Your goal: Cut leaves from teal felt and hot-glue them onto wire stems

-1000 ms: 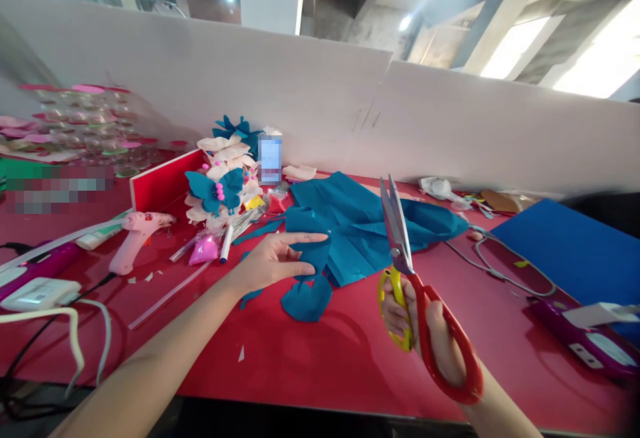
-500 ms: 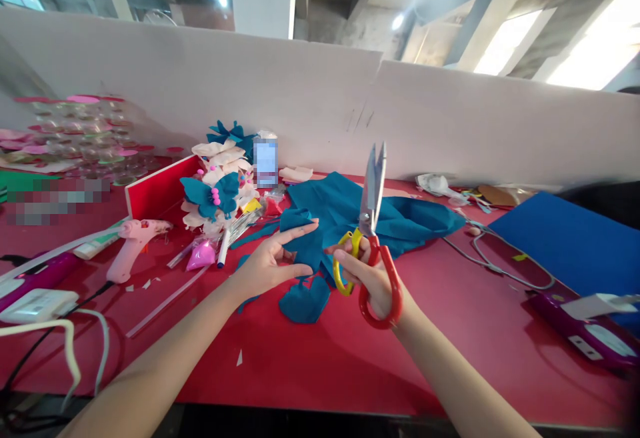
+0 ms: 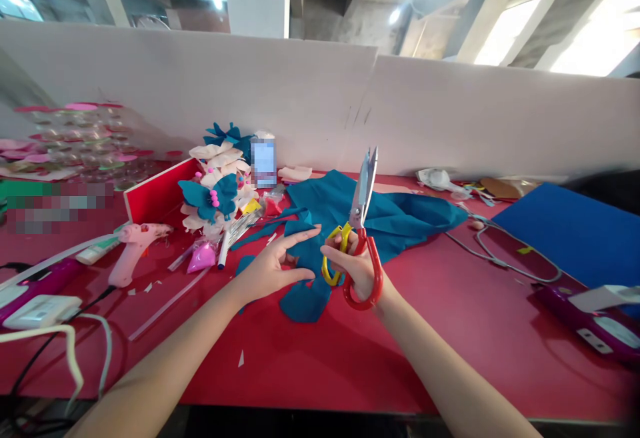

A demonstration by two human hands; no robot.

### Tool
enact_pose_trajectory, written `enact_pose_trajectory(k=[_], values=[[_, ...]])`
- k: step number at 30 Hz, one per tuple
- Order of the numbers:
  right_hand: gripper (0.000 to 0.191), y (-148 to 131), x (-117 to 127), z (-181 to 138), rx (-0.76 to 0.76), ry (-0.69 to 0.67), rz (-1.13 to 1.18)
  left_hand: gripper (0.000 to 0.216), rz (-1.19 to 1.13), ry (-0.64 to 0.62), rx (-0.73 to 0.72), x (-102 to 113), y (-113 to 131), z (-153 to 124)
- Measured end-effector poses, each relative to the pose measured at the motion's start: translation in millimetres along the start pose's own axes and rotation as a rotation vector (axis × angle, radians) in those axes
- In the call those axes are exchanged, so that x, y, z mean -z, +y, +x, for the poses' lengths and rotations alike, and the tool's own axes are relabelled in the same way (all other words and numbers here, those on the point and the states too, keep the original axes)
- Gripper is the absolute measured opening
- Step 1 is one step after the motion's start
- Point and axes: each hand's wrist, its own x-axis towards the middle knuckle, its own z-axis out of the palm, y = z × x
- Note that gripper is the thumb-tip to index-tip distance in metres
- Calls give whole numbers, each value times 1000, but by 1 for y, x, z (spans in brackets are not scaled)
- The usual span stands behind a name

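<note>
My right hand (image 3: 364, 268) grips a pair of scissors (image 3: 364, 191) with one red and one yellow handle loop. Their blades point up, almost together, in front of a large spread of teal fabric (image 3: 400, 215). To the left, my left hand (image 3: 280, 258) holds a cut piece of teal fabric (image 3: 306, 251), its index finger and thumb reaching across it. The other fingers of that hand are partly hidden. Below the thumb, a rounded teal piece (image 3: 305, 305) lies on the red table (image 3: 300, 365).
Left of my hands are a pink glue gun (image 3: 133, 251), a pen (image 3: 224, 249), and fabric flowers with a teal butterfly (image 3: 210, 195). A phone (image 3: 264, 161) stands behind. On the right are a blue board (image 3: 575, 231), a cable (image 3: 493, 261) and a purple power strip (image 3: 590, 325).
My right hand has moved a little left with the scissors, closer to my left hand. The held fabric piece has shifted slightly under the left fingers.
</note>
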Motion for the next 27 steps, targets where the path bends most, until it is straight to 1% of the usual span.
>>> enact_pose_trajectory(k=[5,9,11,14,19,27], values=[[33,-3,0,-1,45,-14,-44,60,77,-9,3,-1,-1,1],[28,1,0,-1,9,-36,-101,59,90,-14,9,-2,-4,1],[27,5,0,-1,20,-23,-108,59,91,-12,14,-2,-4,1],[27,8,1,-1,69,0,-97,59,94,-9,23,-2,-4,2],[29,5,1,-3,121,-3,-88,58,101,-3,14,-1,-5,2],[33,0,-1,-7,113,-2,-113,60,113,-35,13,-2,-6,2]])
